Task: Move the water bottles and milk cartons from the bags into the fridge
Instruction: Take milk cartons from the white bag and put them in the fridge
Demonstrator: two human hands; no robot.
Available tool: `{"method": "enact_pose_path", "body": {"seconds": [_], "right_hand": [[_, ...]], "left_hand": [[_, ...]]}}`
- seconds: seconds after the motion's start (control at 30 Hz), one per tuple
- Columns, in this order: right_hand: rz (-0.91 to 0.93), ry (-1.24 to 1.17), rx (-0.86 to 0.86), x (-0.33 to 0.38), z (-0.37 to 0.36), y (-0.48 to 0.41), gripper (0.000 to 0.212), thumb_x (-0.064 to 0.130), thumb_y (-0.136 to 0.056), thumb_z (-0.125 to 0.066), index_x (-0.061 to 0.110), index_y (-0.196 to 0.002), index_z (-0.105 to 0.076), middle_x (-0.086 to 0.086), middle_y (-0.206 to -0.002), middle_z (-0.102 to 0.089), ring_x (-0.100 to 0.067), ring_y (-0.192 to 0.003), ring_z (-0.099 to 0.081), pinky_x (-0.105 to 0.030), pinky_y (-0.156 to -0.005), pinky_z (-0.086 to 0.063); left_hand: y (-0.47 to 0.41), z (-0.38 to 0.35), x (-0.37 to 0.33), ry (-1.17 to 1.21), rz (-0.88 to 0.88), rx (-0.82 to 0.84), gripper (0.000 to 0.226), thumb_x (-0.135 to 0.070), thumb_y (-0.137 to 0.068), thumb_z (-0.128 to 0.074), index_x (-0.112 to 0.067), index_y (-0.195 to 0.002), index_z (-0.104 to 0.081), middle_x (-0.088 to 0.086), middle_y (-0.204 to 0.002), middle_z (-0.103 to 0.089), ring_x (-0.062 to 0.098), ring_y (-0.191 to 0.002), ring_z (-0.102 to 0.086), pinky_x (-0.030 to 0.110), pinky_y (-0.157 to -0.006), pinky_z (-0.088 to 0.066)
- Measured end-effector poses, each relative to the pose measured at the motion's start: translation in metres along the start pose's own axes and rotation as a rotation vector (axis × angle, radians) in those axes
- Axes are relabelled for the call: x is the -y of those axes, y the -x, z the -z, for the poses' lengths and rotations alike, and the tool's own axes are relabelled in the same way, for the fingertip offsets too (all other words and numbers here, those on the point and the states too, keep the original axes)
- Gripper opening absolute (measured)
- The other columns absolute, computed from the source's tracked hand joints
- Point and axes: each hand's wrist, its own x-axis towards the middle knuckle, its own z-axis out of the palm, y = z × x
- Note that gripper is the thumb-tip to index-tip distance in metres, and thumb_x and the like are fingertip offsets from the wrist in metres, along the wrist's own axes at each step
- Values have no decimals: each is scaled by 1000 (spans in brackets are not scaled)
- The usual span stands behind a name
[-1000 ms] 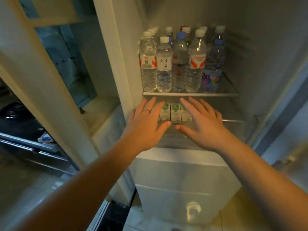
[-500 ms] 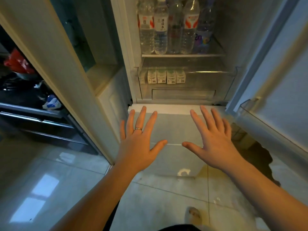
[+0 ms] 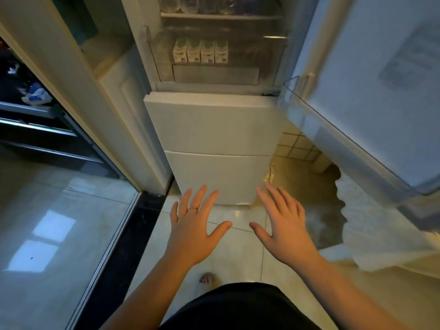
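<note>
left hand (image 3: 193, 231) empty, spread | right hand (image 3: 287, 228) empty, spread | milk cartons (image 3: 200, 51) in fridge (image 3: 214, 129)

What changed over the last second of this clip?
The left hand and right hand drew back from the milk cartons and down, open, holding nothing. The four cartons stay in a row below the water bottles; fridge door stays open.

left hand (image 3: 192, 231), right hand (image 3: 289, 231), fingers splayed
</note>
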Motion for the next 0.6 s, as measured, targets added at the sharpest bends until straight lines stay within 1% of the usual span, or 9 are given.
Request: {"method": "enact_pose_path", "body": {"seconds": [0.1,0.23,0.27,0.37,0.5,0.6], "right_hand": [[8,8,26,-39,5,46,72,61,-89,-36,32,-153,-19,3,-160,-21,-25,-148,-14,-46,-116,-16],[-19,-10,31,-96,11,111,73,57,-90,-42,34,-153,-15,5,-161,-19,-24,-149,-13,-46,-116,-16],[-28,-7,35,-110,12,128,73,57,-89,-42,33,-153,-16,5,-161,-20,-24,-148,-14,-46,-116,-17],[-68,-19,31,-150,17,178,73,55,-88,-44,32,-153,-19,4,-158,-25,-24,-147,-17,-45,-114,-18],[-177,-51,12,-198,27,235,71,56,-87,-42,30,-151,-26,3,-155,-33,-24,-144,-26,-47,-112,-27],[-252,-70,-9,-227,35,272,71,56,-87,-41,30,-152,-26,4,-156,-32,-25,-145,-27,-45,-112,-27]], "left_hand": [[32,-29,-42,20,18,24,81,-85,-80,-16,-48,-151,-11,-15,-164,-3,17,-151,5,49,-120,-2],[72,-70,-111,23,27,95,94,-92,-71,-1,-45,-152,-12,-13,-164,-4,16,-151,6,48,-122,-3],[81,-79,-130,20,30,117,95,-92,-70,-1,-45,-152,-13,-13,-164,-4,16,-151,6,48,-122,-2],[105,-105,-182,9,14,173,83,-85,-79,-16,-45,-152,-14,-13,-164,-4,17,-151,5,50,-122,-3],[126,-136,-242,-31,-52,278,78,-80,-81,-23,-48,-151,-14,-14,-164,-6,17,-151,4,52,-122,-4],[131,-156,-278,-38,-146,304,71,-76,-88,-32,-48,-151,-15,-14,-164,-8,16,-151,3,49,-122,-2]]}}
